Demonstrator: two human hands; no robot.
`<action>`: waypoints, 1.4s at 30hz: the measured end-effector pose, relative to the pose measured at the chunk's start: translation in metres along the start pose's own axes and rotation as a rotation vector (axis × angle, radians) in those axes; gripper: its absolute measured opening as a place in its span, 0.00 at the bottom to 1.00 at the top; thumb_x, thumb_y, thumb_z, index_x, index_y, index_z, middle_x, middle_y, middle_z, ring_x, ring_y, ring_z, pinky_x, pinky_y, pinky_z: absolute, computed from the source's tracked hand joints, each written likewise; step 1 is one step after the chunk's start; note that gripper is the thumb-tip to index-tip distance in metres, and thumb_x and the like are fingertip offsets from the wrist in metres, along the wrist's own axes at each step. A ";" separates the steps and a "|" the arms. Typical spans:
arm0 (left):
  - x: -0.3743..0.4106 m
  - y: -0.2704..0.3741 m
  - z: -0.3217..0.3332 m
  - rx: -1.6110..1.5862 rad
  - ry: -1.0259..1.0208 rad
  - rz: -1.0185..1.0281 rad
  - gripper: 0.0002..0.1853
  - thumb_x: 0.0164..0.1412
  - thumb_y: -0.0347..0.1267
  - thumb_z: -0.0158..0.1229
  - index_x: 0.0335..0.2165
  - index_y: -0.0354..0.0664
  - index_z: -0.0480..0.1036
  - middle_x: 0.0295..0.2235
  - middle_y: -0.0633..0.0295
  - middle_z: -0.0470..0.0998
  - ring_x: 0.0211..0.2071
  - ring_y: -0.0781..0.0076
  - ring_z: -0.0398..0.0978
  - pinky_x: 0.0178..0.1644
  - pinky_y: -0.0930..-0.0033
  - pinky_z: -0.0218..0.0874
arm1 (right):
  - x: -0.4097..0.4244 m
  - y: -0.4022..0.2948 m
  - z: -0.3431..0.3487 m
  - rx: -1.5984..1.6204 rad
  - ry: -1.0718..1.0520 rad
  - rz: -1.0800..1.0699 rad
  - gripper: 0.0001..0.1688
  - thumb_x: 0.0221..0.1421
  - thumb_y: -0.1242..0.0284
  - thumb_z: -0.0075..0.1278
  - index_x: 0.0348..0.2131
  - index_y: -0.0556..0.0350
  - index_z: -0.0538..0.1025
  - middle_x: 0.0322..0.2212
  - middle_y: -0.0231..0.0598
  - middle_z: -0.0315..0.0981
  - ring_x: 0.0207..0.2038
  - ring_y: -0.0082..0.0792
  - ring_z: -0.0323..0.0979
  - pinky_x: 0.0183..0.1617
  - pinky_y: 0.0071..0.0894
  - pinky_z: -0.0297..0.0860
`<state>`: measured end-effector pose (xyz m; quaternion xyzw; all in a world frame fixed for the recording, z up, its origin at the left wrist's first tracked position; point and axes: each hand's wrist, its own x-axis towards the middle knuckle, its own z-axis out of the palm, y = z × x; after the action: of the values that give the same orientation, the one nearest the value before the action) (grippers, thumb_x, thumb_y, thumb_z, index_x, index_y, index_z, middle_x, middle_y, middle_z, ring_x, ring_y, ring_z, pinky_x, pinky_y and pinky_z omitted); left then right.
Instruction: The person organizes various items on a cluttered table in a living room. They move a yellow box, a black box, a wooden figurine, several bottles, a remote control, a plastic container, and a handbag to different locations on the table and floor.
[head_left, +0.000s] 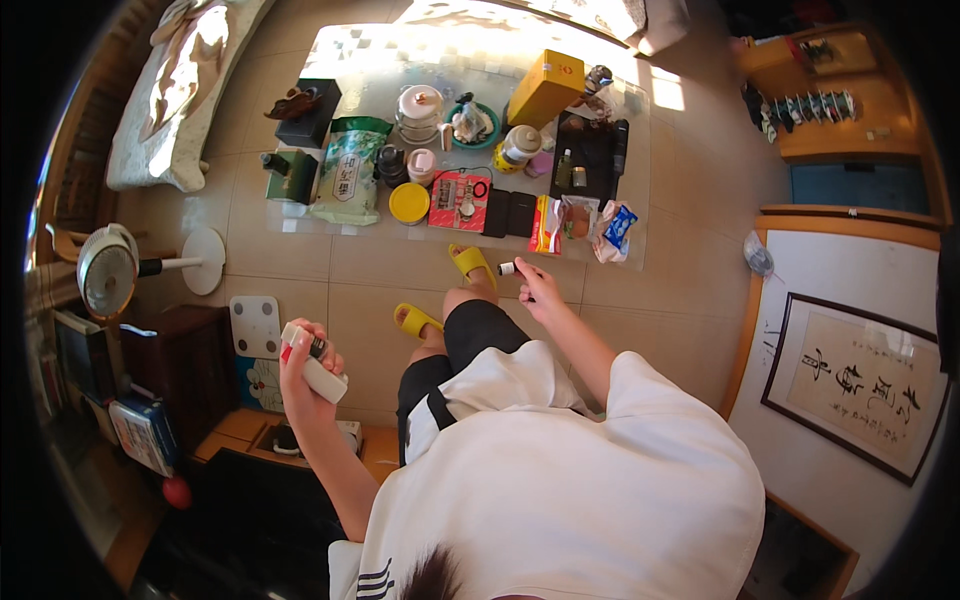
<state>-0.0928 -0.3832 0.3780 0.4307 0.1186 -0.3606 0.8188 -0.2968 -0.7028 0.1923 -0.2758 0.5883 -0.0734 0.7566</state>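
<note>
My left hand (306, 367), out over the left side, grips a white oblong item (324, 381) with rounded edges. A small dark object (318, 345) and a bit of red show among the same fingers; I cannot tell whether they belong to one piece. Near the front edge of the glass-topped table (465, 238), my right hand (538, 291) pinches a small dark bottle (508, 268) with a white label. It points left, apart from the table. Closest to it on the tabletop are a black folded case (510, 214) and a red and yellow packet (546, 225).
The table also bears a yellow-lidded tub (409, 203), a green bag (349, 171), a glass jar (420, 114) and a tall yellow box (547, 88). A white fan (109, 270) stands at left, near a bathroom scale (255, 326). A framed scroll (855, 382) is at right.
</note>
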 end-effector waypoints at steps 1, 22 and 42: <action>0.007 -0.002 0.004 -0.004 0.005 -0.004 0.07 0.62 0.32 0.51 0.38 0.45 0.64 0.32 0.65 0.66 0.20 0.81 0.62 0.24 0.78 0.57 | 0.017 0.000 -0.008 0.013 0.049 0.012 0.15 0.49 0.64 0.62 0.34 0.49 0.74 0.26 0.25 0.70 0.15 0.11 0.50 0.17 0.15 0.48; 0.250 -0.185 0.259 0.471 0.125 -0.529 0.06 0.54 0.26 0.55 0.33 0.42 0.67 0.28 0.64 0.70 0.23 0.81 0.67 0.20 0.80 0.61 | 0.420 -0.272 -0.135 -1.183 0.678 -0.611 0.19 0.39 0.63 0.64 0.34 0.47 0.81 0.32 0.39 0.78 0.37 0.44 0.76 0.40 0.39 0.71; 0.289 -0.255 0.322 0.562 0.148 -0.609 0.08 0.52 0.25 0.61 0.33 0.39 0.70 0.26 0.68 0.71 0.25 0.82 0.69 0.25 0.80 0.62 | 0.326 -0.227 -0.098 -0.458 0.042 -0.716 0.17 0.60 0.70 0.47 0.45 0.63 0.71 0.37 0.47 0.75 0.39 0.34 0.74 0.47 0.29 0.67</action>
<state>-0.1018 -0.8727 0.2673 0.6074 0.1962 -0.5726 0.5145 -0.2425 -1.0672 0.0149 -0.6223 0.4718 -0.2047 0.5902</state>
